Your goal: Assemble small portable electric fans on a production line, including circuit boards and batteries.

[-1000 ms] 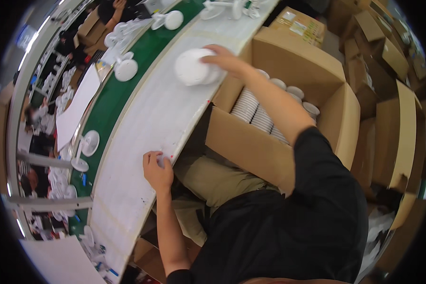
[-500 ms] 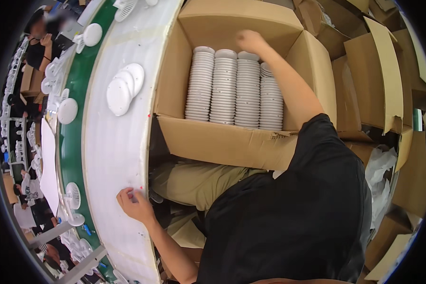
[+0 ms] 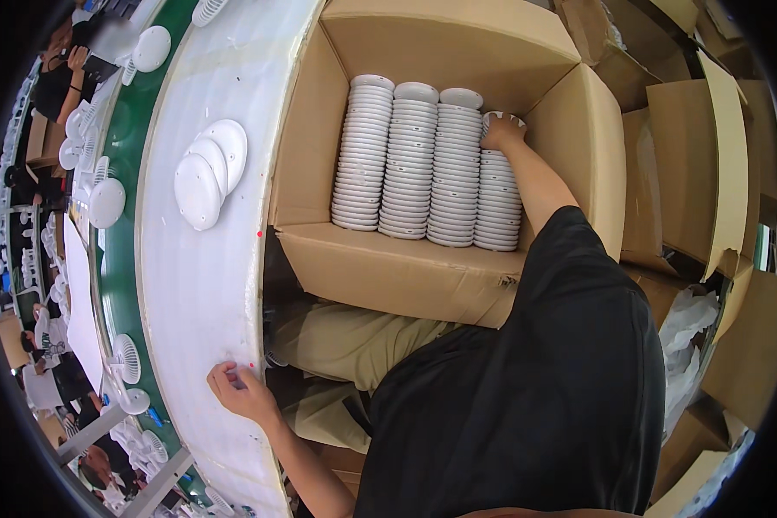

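A large open cardboard box (image 3: 388, 268) holds several rows of stacked white round discs (image 3: 410, 164), like fan bases. At the far end of the rightmost row, my right hand (image 3: 504, 133) has its fingers closed over a white disc (image 3: 489, 116), which they partly cover. My left hand (image 3: 240, 390) rests at the near edge of the white worktable (image 3: 203, 302), its fingers loosely curled, thumb apart, nothing visible in them. Farther up the worktable lie a few overlapping white discs (image 3: 200, 192).
Left of the worktable runs a green conveyor belt (image 3: 121, 276) carrying small white fans (image 3: 126, 358). Other people (image 3: 69, 78) sit beyond it. Open cardboard boxes (image 3: 686, 164) and a clear plastic bag (image 3: 689, 332) are on my right.
My right hand has moved from the far end of the box, above the rows, right and nearer onto the rightmost row. The left hand stays at the table edge. The view has shifted slightly.
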Motion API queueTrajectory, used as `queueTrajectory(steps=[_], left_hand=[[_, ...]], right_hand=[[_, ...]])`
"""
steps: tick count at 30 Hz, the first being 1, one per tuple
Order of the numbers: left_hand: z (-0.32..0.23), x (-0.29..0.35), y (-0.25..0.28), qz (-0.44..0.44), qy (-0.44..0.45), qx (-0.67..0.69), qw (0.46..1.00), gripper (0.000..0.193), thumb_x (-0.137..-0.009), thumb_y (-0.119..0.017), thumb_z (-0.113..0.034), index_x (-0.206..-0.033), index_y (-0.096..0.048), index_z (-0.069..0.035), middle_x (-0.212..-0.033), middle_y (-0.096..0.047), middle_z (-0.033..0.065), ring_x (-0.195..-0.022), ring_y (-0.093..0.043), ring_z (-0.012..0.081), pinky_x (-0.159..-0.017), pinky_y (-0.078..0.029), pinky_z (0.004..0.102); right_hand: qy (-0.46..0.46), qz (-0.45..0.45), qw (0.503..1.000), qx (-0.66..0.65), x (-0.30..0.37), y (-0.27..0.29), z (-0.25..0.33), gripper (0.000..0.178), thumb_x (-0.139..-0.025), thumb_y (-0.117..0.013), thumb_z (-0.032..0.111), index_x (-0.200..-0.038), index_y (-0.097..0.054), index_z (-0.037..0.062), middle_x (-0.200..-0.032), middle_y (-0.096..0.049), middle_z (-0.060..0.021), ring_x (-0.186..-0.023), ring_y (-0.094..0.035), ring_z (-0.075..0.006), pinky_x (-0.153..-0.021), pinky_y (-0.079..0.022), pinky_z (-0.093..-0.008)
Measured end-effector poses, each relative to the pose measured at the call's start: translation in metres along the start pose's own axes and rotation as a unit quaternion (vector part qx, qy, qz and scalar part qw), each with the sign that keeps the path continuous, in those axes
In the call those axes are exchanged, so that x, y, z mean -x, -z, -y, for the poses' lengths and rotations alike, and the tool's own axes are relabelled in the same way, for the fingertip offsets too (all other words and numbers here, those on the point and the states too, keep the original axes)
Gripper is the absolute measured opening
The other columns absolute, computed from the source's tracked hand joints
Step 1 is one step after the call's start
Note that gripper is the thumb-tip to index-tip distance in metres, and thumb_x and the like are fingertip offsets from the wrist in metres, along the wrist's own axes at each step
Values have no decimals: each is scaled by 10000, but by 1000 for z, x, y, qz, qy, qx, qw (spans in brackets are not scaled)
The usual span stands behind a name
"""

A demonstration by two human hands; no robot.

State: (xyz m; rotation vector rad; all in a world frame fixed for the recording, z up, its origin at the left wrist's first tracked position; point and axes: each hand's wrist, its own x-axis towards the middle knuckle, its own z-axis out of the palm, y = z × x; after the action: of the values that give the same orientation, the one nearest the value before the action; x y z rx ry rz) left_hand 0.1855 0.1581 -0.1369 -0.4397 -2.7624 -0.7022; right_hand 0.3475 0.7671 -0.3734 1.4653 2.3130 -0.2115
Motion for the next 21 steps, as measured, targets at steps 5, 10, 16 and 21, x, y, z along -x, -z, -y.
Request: queueTrajectory(steps=[5,10,16,21], left_hand=[[1,-1,0,3,16,-2,1000,162,-769,-498,-29,-912,-575,-20,-911,-554,97,-768,-472,232,-679,-402,297],[3,-2,0,4,3,-7,1000,160,-770,-497,-30,-909,-574,-19,-910,-554,98,-767,-472,230,-669,-400,295],[0,-1,-1,0,9,-4,1000,154,-770,-498,-32,-904,-572,-18,-906,-554,97,-767,-472,229,-664,-399,293],[-6,-1,1,1,17,-1,1000,149,-770,-500,-34,-900,-571,-16,-908,-554,97,-764,-471,229,-666,-402,292]], right_hand=[[-34,-2,999,-32,-6,7,3,623,-732,-685,364,-1290,-581,108,-1305,-559,-176,-1187,-522,-363,-918,-437,-517],[-34,15,999,-21,-11,11,2,558,-758,-666,308,-1266,-585,92,-1285,-564,-189,-1158,-540,-365,-887,-454,-522],[-2,-51,999,-20,-30,7,-9,451,-819,-609,205,-1251,-580,79,-1262,-569,-193,-1077,-589,-378,-847,-486,-517],[101,-91,990,35,-17,-1,-12,438,-848,-576,148,-1280,-538,87,-1234,-579,-187,-1018,-617,-380,-822,-509,-507]])
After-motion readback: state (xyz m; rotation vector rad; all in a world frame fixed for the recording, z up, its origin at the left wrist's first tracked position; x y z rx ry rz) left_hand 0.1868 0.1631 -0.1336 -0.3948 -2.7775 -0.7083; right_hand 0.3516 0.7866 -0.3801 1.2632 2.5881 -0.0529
